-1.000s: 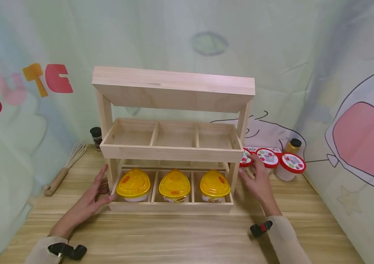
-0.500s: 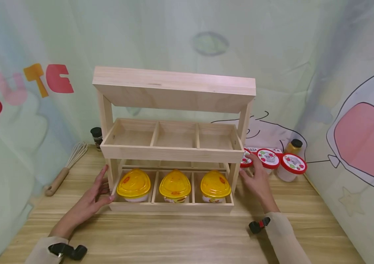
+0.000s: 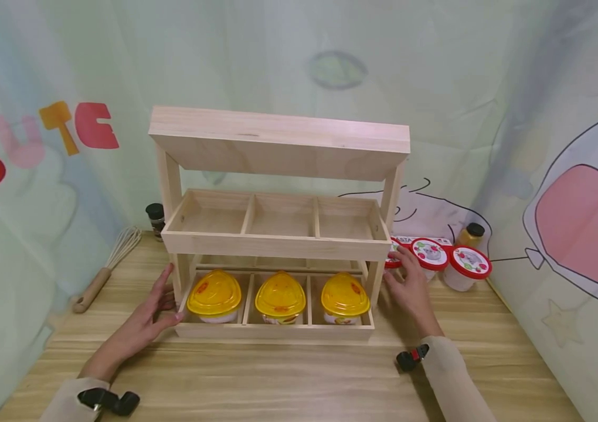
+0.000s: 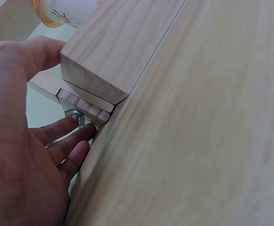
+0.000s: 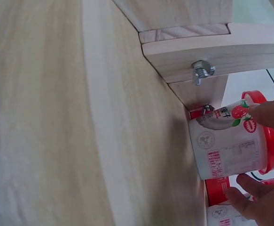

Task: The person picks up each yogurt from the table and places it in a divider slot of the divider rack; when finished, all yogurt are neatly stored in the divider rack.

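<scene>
The wooden rack [image 3: 278,234] is standing on the tabletop [image 3: 299,375], three yellow-lidded cups [image 3: 280,296] sitting in its lower tier. The left hand [image 3: 146,319], fingers extended and grasping nothing, is touching the rack's left post. The right hand [image 3: 410,290], fingers relaxed, is touching a red-lidded cup [image 5: 230,141] beside the right post.

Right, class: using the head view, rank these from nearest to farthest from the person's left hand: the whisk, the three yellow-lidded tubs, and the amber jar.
1. Left yellow tub, in the rack's lower row, just right of the left hand.
2. Middle yellow tub and whisk, to the hand's upper left: too close to call.
3. Right yellow tub.
4. Amber jar, far right by the wall.
</scene>
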